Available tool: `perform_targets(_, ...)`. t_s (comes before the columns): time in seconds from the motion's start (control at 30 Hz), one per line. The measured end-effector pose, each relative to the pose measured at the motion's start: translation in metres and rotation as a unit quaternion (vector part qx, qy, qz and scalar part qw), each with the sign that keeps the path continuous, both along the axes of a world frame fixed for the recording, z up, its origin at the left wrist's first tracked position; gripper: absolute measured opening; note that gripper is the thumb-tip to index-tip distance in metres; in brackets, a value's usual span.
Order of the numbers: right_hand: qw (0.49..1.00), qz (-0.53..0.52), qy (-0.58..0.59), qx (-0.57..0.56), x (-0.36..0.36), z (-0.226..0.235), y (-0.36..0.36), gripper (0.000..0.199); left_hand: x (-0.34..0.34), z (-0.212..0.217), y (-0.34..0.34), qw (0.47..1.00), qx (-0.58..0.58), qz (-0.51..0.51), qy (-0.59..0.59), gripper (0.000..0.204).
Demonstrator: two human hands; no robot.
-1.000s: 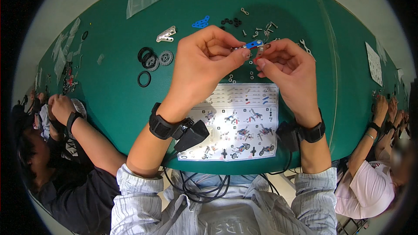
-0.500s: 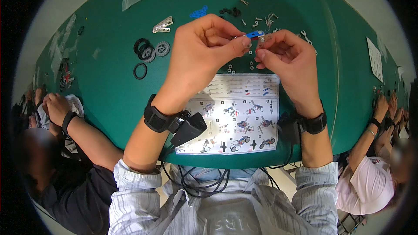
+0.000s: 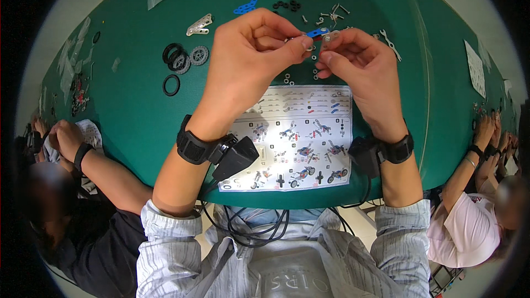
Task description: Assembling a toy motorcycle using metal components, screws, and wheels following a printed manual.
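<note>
Thumb and fingers of my left hand (image 3: pixel 243 66) pinch a blue perforated strip (image 3: pixel 316 33), which has a red part partly showing beneath it. At the strip's right end sits a small silver metal link (image 3: pixel 333 36), gripped by the fingertips of my right hand (image 3: pixel 367 72). The two hands are close together above the table, and the parts appear to touch. Just below the fingers lie several small nuts (image 3: pixel 287 79). Beyond them are scattered screws (image 3: pixel 334 14). My fingers hide much of the held pieces.
An instruction sheet (image 3: pixel 292 149) lies beneath my forearms. To the left are black tyres (image 3: pixel 171 85), grey wheels (image 3: pixel 199 55) and silver perforated plates (image 3: pixel 199 25). A blue bracket (image 3: pixel 245 6) lies farther back, a wrench (image 3: pixel 391 44) to the right. Other people sit at both sides.
Both hands still hold the joined parts and sit slightly higher and farther left in the picture. The table items have shifted the same way with the view. The silver link shows more clearly.
</note>
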State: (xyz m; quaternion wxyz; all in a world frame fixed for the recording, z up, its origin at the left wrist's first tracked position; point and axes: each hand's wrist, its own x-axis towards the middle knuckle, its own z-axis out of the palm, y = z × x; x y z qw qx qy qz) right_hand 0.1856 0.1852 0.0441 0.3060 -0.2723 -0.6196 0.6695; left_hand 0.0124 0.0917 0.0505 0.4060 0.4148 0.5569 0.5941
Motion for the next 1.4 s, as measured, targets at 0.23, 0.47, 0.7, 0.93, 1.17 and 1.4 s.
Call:
perform_targets(0.23, 0.999, 0.024, -0.028, -0.008, -0.001, 0.006, -0.002, 0.015, -0.002, -0.001, 0.001, 1.000, -0.001, -0.002, 0.016, 0.012)
perform_targets(0.47, 0.999, 0.039, -0.012, -0.028, 0.000, 0.007, 0.000, 0.014, -0.004, -0.001, 0.001, 0.999, -0.005, -0.019, 0.029, 0.013)
perform_targets(0.7, 0.993, 0.052, 0.038, -0.104, 0.005, 0.014, 0.007, 0.020, -0.002, 0.007, 0.002, 0.999, 0.031, -0.017, -0.009, 0.021)
perform_targets(0.93, 0.995, 0.064, 0.037, -0.074, 0.008, 0.011, 0.008, 0.020, -0.001, 0.005, -0.001, 0.999, 0.020, -0.021, 0.040, 0.024)
perform_targets(1.17, 0.994, 0.067, 0.031, -0.079, 0.009, 0.013, 0.010, 0.020, -0.001, 0.009, 0.000, 0.999, 0.027, -0.027, 0.035, 0.024)
perform_targets(1.4, 0.991, 0.060, 0.067, -0.099, 0.012, 0.009, 0.016, 0.021, -0.010, 0.015, -0.001, 0.995, 0.022, -0.043, 0.089, 0.023)
